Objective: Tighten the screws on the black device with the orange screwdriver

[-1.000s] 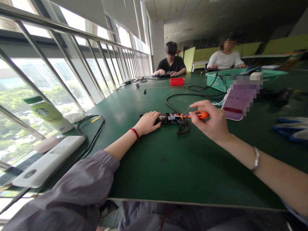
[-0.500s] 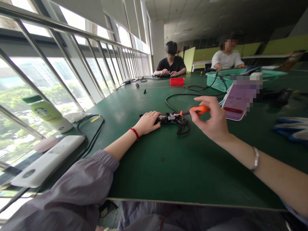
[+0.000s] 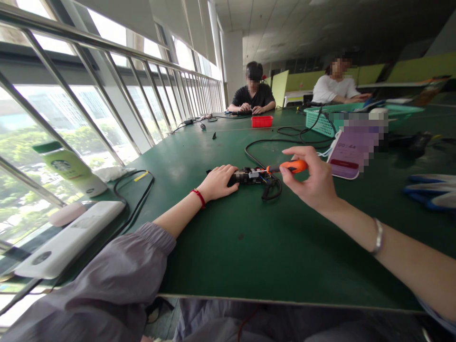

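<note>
On the green table lies a long black device (image 3: pixel 244 176) with its inside laid bare, showing grey parts and blue and other thin wires. My left hand (image 3: pixel 220 183) is wrapped over its left part and presses it to the table. My right hand (image 3: pixel 313 178) grips an orange and black screwdriver (image 3: pixel 294 166) by the handle, held nearly level. The screwdriver's thin shaft points left, and its tip is at the open part of the device; whether it sits in a screw is too small to tell. A black cord (image 3: pixel 272 192) loops beside the device's right end.
A phone (image 3: pixel 345 152) leans against a green basket (image 3: pixel 318 121) at the right. Gloves (image 3: pixel 432 192) lie at the right edge. A red tray (image 3: pixel 261 121) stands farther back. At left are a power bank (image 3: pixel 71 237) and a bottle (image 3: pixel 71 168). Two people sit across the table.
My right hand and the screwdriver have shifted very slightly, with fingers turned a little on the handle. My left hand stays in place. The person in white has moved their arms.
</note>
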`<action>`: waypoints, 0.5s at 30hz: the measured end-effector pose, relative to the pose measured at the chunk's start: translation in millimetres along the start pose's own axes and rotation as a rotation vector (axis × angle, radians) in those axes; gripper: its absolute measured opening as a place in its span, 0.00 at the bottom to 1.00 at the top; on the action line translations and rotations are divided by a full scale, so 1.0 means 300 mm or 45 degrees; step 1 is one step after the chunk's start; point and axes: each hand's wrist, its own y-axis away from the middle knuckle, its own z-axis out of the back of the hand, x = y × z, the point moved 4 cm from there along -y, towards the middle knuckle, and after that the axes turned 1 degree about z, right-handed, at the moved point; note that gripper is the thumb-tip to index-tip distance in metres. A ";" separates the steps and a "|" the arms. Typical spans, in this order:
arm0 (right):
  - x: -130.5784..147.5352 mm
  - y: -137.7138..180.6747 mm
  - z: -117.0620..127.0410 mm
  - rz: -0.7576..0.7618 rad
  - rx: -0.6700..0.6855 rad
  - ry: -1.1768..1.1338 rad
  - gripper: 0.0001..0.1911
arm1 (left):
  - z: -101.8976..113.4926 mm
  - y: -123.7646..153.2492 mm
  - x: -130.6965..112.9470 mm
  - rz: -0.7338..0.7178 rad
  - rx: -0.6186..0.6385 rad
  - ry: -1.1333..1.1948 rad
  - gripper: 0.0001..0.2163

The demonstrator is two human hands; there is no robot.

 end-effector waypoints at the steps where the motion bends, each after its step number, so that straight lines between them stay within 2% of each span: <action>1: 0.001 0.000 -0.001 0.012 0.006 -0.001 0.14 | -0.001 -0.001 0.001 0.001 -0.001 0.002 0.19; 9: 0.000 0.000 -0.006 0.007 0.038 -0.020 0.10 | -0.008 -0.004 0.006 -0.018 -0.003 0.030 0.18; 15: -0.002 0.001 -0.004 0.034 0.030 -0.008 0.12 | -0.011 -0.006 0.007 -0.018 0.004 0.035 0.17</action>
